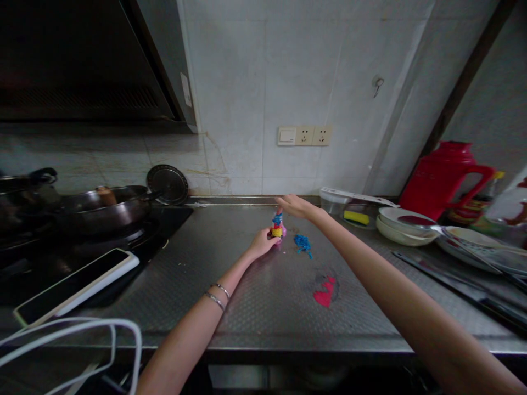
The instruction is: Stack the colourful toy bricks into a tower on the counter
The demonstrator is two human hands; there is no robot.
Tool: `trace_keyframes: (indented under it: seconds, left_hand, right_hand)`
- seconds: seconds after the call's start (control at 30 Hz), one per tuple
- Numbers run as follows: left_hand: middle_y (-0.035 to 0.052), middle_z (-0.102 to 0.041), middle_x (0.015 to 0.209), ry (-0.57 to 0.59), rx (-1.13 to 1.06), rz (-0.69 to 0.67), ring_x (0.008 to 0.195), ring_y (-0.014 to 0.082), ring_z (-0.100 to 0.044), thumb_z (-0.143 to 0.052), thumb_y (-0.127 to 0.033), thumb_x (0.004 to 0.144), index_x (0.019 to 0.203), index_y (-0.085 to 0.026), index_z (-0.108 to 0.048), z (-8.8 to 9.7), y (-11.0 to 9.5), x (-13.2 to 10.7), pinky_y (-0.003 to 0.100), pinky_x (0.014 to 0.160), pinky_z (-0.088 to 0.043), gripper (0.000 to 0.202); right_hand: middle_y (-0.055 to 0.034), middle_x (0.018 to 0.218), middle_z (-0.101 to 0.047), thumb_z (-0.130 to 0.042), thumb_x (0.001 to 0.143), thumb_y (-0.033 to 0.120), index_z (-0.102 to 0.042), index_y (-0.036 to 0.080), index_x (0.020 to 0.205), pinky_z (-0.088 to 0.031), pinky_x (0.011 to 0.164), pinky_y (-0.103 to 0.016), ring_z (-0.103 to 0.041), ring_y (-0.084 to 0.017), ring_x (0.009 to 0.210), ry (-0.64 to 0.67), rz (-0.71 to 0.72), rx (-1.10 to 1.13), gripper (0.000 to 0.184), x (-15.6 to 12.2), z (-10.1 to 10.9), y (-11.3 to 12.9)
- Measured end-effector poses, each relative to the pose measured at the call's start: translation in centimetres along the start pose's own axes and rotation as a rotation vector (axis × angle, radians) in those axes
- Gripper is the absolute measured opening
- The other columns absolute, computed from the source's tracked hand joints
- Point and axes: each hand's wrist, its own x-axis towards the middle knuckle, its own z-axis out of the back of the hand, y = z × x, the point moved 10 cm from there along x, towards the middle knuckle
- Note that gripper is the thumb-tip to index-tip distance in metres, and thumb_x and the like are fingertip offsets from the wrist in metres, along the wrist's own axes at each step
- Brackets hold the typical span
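Note:
My left hand [264, 244] is wrapped around a small see-through bottle [277, 230] that stands upright on the metal counter. Its contents show in bands of blue, red and yellow, with a pink part at the base and side. Just above the bottle's top, my right hand [295, 205] has its fingers close together and bent down; whatever they hold is hidden. To the right of the bottle lies a loose heap of blue bits [302, 243]. Nearer to me is a patch of red bits [323, 297], with a dark smudge around it.
A phone-like white device [78, 285] and white cables [123, 323] are at left, near the stove pan [107, 211]. At right stand a red thermos [438, 181], stacked bowls [405, 233], a yellow sponge [356, 218] and a long dark utensil [444, 282].

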Motion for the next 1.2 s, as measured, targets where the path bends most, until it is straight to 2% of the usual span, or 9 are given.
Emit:
trace_keyframes:
  seconds: [0.23,0.4,0.53,0.67,0.87,1.1,1.2]
  left_hand:
    - [0.0062,-0.065,0.093,0.002,0.019,0.026,0.082,0.0179,-0.058,-0.059,-0.021,0.068,0.099,-0.013,-0.06,0.2,-0.2,-0.1,0.031,0.079,-0.044,0.032]
    - [0.0054,-0.065,0.093,0.001,0.046,0.029,0.081,0.0178,-0.059,-0.058,-0.024,0.069,0.099,-0.015,-0.059,0.2,0.1,-0.1,0.03,0.077,-0.044,0.032]
    - [0.0052,-0.065,0.092,0.01,0.024,0.028,0.081,0.0172,-0.059,-0.056,-0.024,0.07,0.099,-0.014,-0.059,0.0,0.2,-0.1,0.029,0.078,-0.044,0.031]
    - [0.005,-0.065,0.092,0.01,0.026,0.018,0.081,0.0171,-0.058,-0.056,-0.024,0.069,0.097,-0.014,-0.059,0.1,0.1,-0.1,0.029,0.077,-0.044,0.03]
    - [0.0055,-0.064,0.095,0.016,0.018,0.013,0.084,0.0173,-0.058,-0.056,-0.023,0.07,0.101,-0.015,-0.058,0.1,0.0,0.0,0.03,0.08,-0.043,0.032]
    - [0.0057,-0.065,0.092,0.004,0.037,0.038,0.081,0.0166,-0.058,-0.058,-0.023,0.068,0.098,-0.013,-0.06,0.0,0.3,0.0,0.029,0.078,-0.043,0.031]
    - [0.0052,-0.065,0.092,0.032,0.002,0.025,0.081,0.0161,-0.058,-0.059,-0.021,0.067,0.098,-0.013,-0.061,0.1,0.5,0.3,0.029,0.079,-0.043,0.032]
  right_hand:
    - [-0.0052,0.077,-0.068,-0.02,0.09,0.035,-0.07,0.012,0.074,-0.041,0.069,-0.019,-0.059,-0.013,0.072,-0.099,-0.058,0.239,0.058,-0.5,1.5,-1.1]
    - [-0.0079,0.081,-0.069,-0.022,0.089,0.037,-0.069,0.009,0.079,-0.043,0.066,-0.02,-0.061,-0.014,0.075,-0.109,-0.075,0.449,0.055,-1.1,0.9,-1.4]
    - [-0.0053,0.081,-0.069,-0.041,0.083,0.035,-0.064,0.012,0.096,-0.045,0.071,-0.023,-0.062,-0.015,0.076,-0.182,-0.027,0.401,0.036,-1.3,0.9,-1.2]
    - [-0.0055,0.078,-0.069,-0.048,0.079,0.025,-0.061,0.012,0.104,-0.045,0.075,-0.026,-0.063,-0.015,0.077,-0.243,0.002,0.389,0.031,-1.3,1.0,-1.3]
    - [-0.0046,0.078,-0.068,-0.055,0.069,0.01,-0.06,0.013,0.105,-0.046,0.071,-0.022,-0.062,-0.012,0.071,-0.259,0.049,0.403,0.036,-0.9,0.9,-1.3]
    - [-0.0013,0.069,-0.064,-0.055,0.065,0.007,-0.064,0.013,0.093,-0.045,0.063,-0.021,-0.057,-0.01,0.062,-0.303,0.094,0.384,0.03,-0.7,0.8,-1.4]
    - [-0.0009,0.07,-0.064,-0.054,0.066,0.009,-0.064,0.014,0.093,-0.045,0.063,-0.021,-0.057,-0.01,0.062,-0.351,0.067,0.396,0.029,-1.2,1.2,-2.0]
